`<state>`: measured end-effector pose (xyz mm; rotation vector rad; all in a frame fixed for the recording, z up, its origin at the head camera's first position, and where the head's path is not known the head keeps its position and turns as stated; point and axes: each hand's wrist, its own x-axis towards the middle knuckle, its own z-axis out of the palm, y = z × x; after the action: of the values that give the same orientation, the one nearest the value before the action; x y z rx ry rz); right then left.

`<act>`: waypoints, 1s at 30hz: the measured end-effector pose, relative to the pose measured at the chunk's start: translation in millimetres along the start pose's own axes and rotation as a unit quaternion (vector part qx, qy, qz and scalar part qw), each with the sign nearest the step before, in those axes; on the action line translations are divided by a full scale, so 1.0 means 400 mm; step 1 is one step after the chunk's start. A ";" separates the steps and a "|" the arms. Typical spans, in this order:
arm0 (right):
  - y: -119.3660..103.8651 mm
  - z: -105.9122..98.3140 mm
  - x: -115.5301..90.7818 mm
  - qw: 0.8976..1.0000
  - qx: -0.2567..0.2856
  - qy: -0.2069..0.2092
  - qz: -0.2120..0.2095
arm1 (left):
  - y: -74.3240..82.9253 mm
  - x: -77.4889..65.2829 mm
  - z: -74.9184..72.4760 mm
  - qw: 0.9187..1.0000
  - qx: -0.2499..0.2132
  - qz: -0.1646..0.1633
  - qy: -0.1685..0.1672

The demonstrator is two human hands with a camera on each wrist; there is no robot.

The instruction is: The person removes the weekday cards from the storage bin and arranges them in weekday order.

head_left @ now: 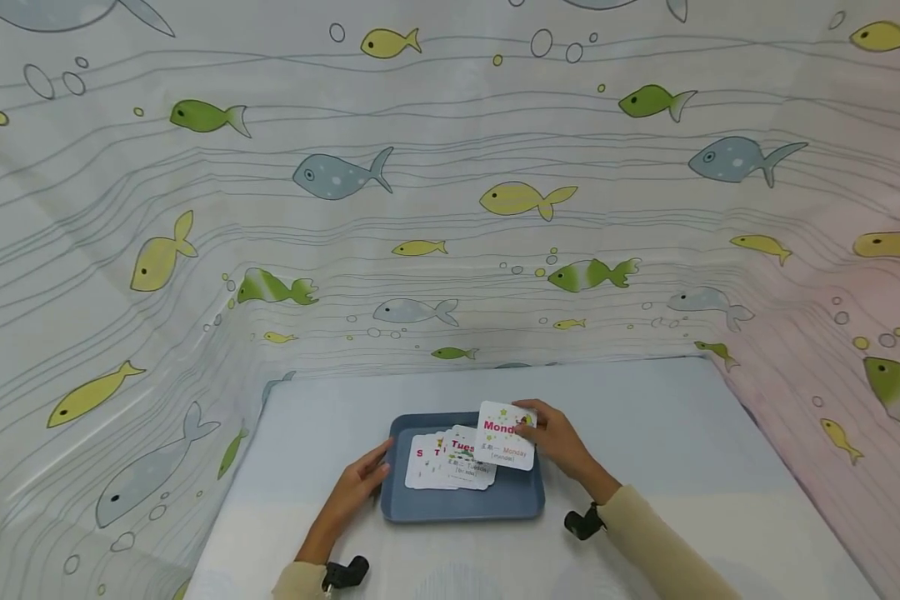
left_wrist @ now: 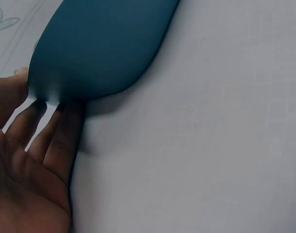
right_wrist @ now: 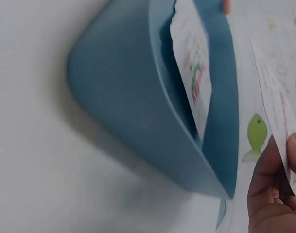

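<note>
My right hand (head_left: 562, 442) pinches a white flash card (head_left: 506, 437) printed "Monday" between thumb and fingers, over the right part of a blue-grey tray (head_left: 465, 508). In the right wrist view, the card (right_wrist: 271, 97) stands away from the tray wall (right_wrist: 123, 73). Inside the tray, more cards lie overlapped in a spread, the "Tuesday" card (head_left: 468, 471) uppermost at its right end. My left hand (head_left: 356, 483) holds the tray's left edge. The left wrist view has its thumb at the rim and its fingers (left_wrist: 60, 141) against the tray's outer side (left_wrist: 99, 48).
A pale cloth covers the table (head_left: 630, 417) under the tray. Behind and at both sides hangs a white sheet (head_left: 450, 225) printed with fish and wavy lines. Each wrist wears a small black camera, such as the left one (head_left: 347, 572).
</note>
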<state>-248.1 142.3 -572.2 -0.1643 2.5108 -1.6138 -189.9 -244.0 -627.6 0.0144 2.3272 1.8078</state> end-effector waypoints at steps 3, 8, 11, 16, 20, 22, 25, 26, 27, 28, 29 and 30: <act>0.006 -0.038 -0.003 1.000 -0.004 0.014 0.012 | 0.003 -0.003 -0.002 1.000 0.003 0.000 -0.001; 0.022 -0.107 -0.005 0.999 -0.019 0.024 0.025 | 0.007 -0.006 -0.005 1.000 -0.004 -0.002 -0.004; 0.048 -0.151 0.000 0.998 -0.033 0.028 0.034 | 0.005 -0.004 -0.006 1.000 -0.009 -0.001 -0.007; 0.107 -0.225 0.010 0.996 -0.063 0.032 0.057 | 0.008 0.001 -0.003 1.000 -0.006 0.008 -0.009; 0.151 -0.262 0.018 0.994 -0.065 0.024 0.080 | 0.005 -0.004 -0.005 1.000 -0.008 0.010 -0.008; 0.170 -0.272 0.022 0.994 -0.062 0.012 0.090 | 0.001 -0.008 -0.006 1.000 -0.013 0.005 -0.008; 0.189 -0.284 0.032 0.993 -0.068 0.005 0.099 | -0.001 -0.010 -0.006 1.000 -0.013 0.011 -0.009; 0.192 -0.287 0.036 0.992 -0.073 0.005 0.098 | -0.001 -0.009 -0.006 1.000 -0.014 0.013 -0.010; 0.195 -0.290 0.040 0.992 -0.078 0.006 0.095 | -0.001 -0.007 -0.005 1.000 -0.014 0.014 -0.011; 0.197 -0.292 0.044 0.992 -0.080 0.006 0.092 | -0.002 -0.005 -0.005 1.000 -0.014 0.017 -0.011; 0.199 -0.293 0.049 0.992 -0.084 0.007 0.091 | -0.002 -0.004 -0.005 1.000 -0.012 0.019 -0.011; 0.199 -0.293 0.053 0.992 -0.091 0.007 0.087 | -0.001 -0.004 -0.005 1.000 -0.012 0.020 -0.009</act>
<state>-291.7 276.3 -598.3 0.0453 2.5994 -1.3248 -188.6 -246.1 -627.5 0.0753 2.3077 1.8472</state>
